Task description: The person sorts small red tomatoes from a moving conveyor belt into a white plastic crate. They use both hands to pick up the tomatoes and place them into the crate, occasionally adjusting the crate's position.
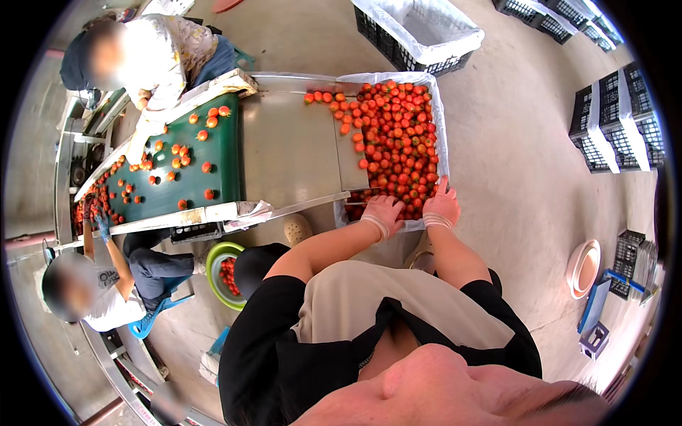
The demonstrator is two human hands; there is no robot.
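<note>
A crate with a white plastic liner (442, 128) stands at the end of a metal chute (287, 138), full of small red tomatoes (397, 138). My left hand (384, 212) rests on the tomatoes at the crate's near side, fingers bent; whether it grips any is hidden. At the near right corner, my right hand (442, 205) lies over the lined rim, its fingers pointing away from me; its grip on the rim is unclear. Both hands seem to wear thin gloves with bands at the wrists. A few tomatoes lie on the chute's lip beside the crate.
A green conveyor belt (186, 160) carries scattered tomatoes left of the chute. Two people sit beside it, their hands over the belt. Behind my crate stands another lined black crate (421, 53); stacked crates (613, 122) are at right. A green basin (216, 282) holds tomatoes.
</note>
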